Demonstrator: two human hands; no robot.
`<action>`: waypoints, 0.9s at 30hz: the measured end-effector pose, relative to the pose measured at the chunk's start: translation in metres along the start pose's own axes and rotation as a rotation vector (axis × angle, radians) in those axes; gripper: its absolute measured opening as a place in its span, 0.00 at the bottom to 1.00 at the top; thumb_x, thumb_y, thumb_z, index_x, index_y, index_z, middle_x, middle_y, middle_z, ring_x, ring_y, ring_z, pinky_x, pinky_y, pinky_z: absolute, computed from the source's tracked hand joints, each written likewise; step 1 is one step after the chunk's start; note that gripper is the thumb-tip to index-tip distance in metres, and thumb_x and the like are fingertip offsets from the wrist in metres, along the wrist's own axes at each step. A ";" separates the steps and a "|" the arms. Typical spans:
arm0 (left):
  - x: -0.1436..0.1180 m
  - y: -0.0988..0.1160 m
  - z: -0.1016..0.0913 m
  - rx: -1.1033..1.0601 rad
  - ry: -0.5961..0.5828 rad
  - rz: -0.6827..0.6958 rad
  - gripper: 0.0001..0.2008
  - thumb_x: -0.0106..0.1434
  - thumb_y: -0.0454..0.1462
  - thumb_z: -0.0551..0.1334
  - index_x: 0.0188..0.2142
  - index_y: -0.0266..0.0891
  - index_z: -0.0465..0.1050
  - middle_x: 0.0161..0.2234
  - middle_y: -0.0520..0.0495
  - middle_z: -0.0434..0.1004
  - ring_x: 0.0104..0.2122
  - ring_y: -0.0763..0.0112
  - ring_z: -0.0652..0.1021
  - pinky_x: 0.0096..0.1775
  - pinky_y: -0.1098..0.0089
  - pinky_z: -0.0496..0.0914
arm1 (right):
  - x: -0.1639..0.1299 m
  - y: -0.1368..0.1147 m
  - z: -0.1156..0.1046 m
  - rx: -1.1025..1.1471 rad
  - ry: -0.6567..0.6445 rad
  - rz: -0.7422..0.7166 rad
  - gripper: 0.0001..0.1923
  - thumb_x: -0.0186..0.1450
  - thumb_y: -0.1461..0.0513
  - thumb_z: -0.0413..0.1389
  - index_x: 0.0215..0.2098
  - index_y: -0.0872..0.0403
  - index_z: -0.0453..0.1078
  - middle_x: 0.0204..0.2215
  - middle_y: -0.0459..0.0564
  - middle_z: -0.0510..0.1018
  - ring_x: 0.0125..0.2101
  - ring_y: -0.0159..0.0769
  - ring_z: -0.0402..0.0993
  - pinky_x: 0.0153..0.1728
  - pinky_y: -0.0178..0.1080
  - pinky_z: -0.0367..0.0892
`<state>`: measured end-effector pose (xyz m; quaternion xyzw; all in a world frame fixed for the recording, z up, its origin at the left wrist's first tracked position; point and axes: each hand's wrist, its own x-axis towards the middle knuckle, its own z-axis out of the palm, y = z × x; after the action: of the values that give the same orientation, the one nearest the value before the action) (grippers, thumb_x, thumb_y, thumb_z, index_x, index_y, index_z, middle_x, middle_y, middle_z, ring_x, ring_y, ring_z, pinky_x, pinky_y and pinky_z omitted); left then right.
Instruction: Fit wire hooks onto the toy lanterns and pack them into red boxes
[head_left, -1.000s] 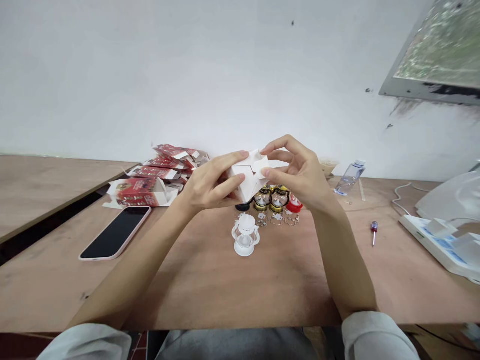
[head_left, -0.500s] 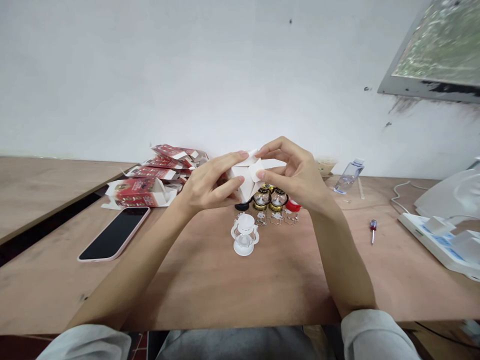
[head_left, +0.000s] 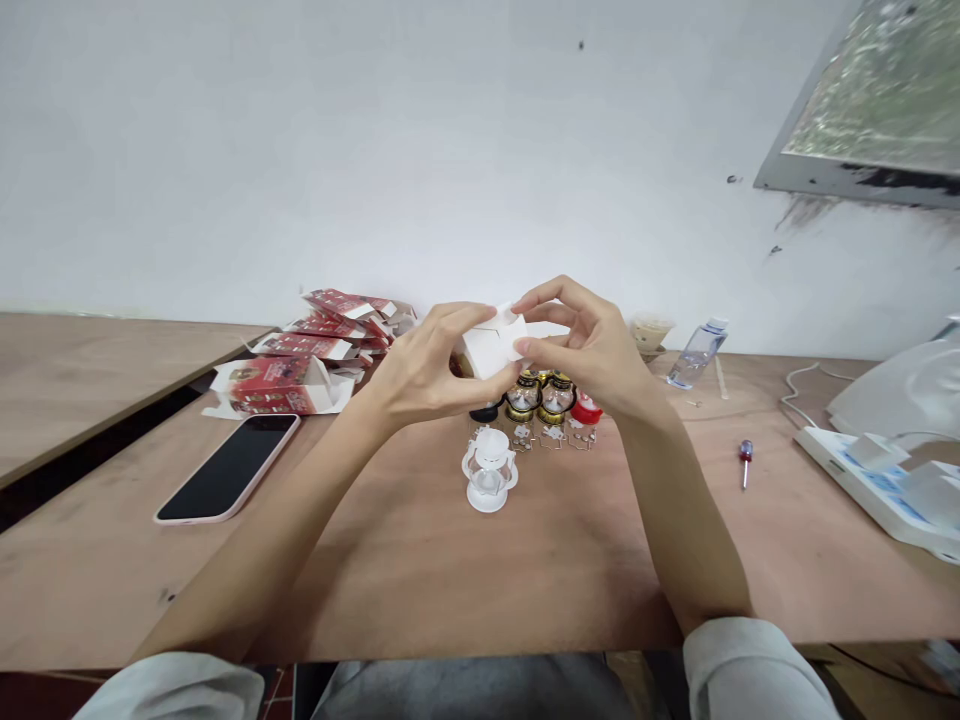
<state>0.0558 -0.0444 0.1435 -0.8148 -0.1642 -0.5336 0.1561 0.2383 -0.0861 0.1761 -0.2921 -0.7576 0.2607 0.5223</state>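
Note:
Between my hands, above the table, is a small cardboard box point(head_left: 487, 348) with its white flapped end turned toward me. My left hand point(head_left: 424, 365) grips it from the left, fingers over the top and thumb along the lower edge. My right hand point(head_left: 581, 340) pinches a white flap at the box's right side between thumb and fingertips. Below stands a white miniature lantern point(head_left: 490, 472) on the table. Behind it are gold lanterns point(head_left: 556, 398), a red one point(head_left: 586, 408) and a black one point(head_left: 486, 411), partly hidden by the box and hands.
Red printed boxes point(head_left: 274, 385) are heaped at the left, with a phone point(head_left: 229, 470) in front. Small metal-outlined pieces point(head_left: 553, 438) lie before the lanterns. To the right are a bottle point(head_left: 697, 353), a cup point(head_left: 649, 332), a screwdriver point(head_left: 745, 462) and a power strip point(head_left: 877, 485).
The flaps on the box's end have folded further inward, so the end looks flatter. My left thumb has moved right along the box's lower edge. The lanterns have stayed in place.

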 end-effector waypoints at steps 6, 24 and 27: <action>0.002 0.002 0.001 0.078 0.040 0.088 0.26 0.54 0.40 0.64 0.50 0.44 0.56 0.45 0.45 0.71 0.43 0.66 0.75 0.40 0.65 0.72 | 0.000 -0.001 0.002 0.016 0.022 0.040 0.11 0.55 0.62 0.57 0.37 0.51 0.65 0.38 0.46 0.70 0.40 0.35 0.70 0.30 0.35 0.72; -0.007 -0.007 0.005 0.022 0.002 0.030 0.23 0.51 0.43 0.65 0.46 0.46 0.62 0.45 0.46 0.73 0.44 0.64 0.75 0.43 0.64 0.72 | 0.000 0.000 0.001 -0.032 0.028 0.093 0.23 0.50 0.58 0.65 0.43 0.47 0.68 0.38 0.46 0.73 0.35 0.35 0.73 0.30 0.36 0.72; -0.012 -0.012 0.008 -0.091 0.053 0.106 0.26 0.49 0.43 0.67 0.47 0.47 0.62 0.45 0.46 0.73 0.44 0.64 0.75 0.45 0.64 0.72 | 0.001 0.000 -0.004 -0.068 -0.036 0.120 0.27 0.48 0.56 0.66 0.46 0.48 0.68 0.34 0.45 0.73 0.28 0.31 0.72 0.26 0.35 0.70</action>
<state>0.0524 -0.0312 0.1309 -0.8144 -0.0922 -0.5528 0.1509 0.2413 -0.0850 0.1782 -0.3497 -0.7566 0.2708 0.4816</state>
